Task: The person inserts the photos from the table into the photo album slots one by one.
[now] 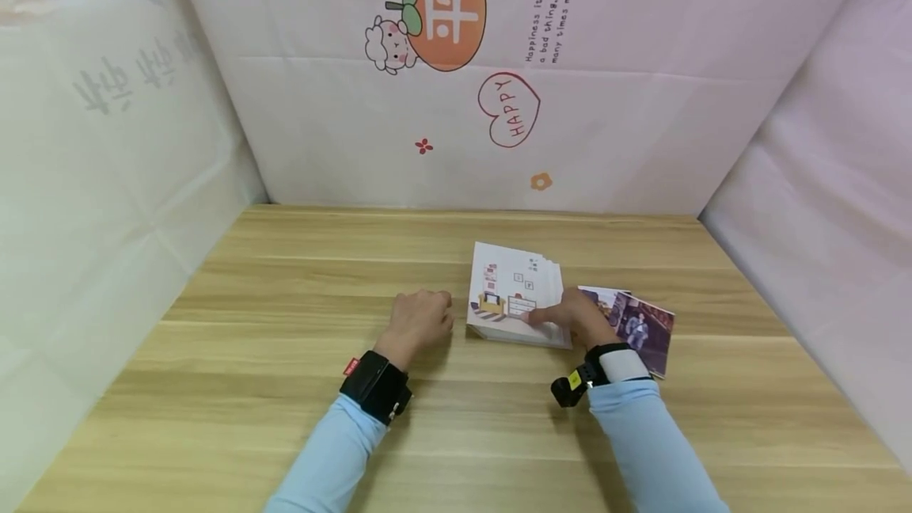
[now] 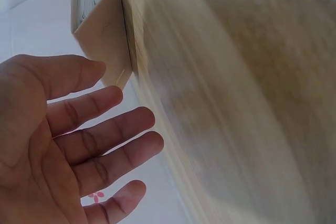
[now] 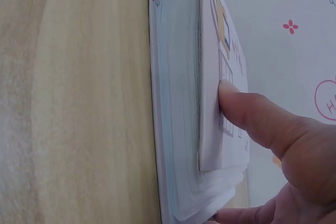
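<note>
Two photos [image 1: 654,340] lie right of the album [image 1: 509,285] on the tabletop [image 1: 321,267]. Right grip [image 1: 575,318] pinches album — thumb on top, fingers at edge; left grip [image 1: 419,320] loose, released — just left of it.

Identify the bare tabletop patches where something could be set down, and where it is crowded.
Bare wood lies between the left hand and the left wall, between the blue sleeves, and between the photos and the right wall. It is crowded where the right hand holds the book, with the photos close by.
</note>
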Available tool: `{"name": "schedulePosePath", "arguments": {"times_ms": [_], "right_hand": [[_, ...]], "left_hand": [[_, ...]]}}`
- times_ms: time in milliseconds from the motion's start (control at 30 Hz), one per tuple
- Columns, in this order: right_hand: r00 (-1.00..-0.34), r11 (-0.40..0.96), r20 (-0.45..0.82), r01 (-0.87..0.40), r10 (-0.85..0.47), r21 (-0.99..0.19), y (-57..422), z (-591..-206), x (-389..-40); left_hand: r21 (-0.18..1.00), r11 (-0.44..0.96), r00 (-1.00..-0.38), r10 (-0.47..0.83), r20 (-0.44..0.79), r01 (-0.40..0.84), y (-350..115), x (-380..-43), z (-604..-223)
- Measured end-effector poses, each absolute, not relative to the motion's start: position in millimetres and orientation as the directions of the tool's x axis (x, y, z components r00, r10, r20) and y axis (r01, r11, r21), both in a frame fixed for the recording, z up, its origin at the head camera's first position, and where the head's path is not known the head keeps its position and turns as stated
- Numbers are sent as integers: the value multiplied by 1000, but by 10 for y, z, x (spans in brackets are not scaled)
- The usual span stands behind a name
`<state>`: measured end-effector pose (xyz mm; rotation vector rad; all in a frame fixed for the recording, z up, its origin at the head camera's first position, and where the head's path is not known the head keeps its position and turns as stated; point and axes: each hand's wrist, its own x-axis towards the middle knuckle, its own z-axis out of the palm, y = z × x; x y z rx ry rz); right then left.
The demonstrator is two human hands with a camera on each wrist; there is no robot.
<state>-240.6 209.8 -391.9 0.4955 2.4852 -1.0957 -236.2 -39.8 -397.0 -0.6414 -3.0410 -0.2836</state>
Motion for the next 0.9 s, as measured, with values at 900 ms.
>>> {"name": "schedulePosePath", "arguments": {"times_ms": [900], "right_hand": [[-837,579,-509,520,199,-629,2153,-3907,-2401]], "left_hand": [[193,899,-918,396,24,393,-365,-2259,-3883]]}}
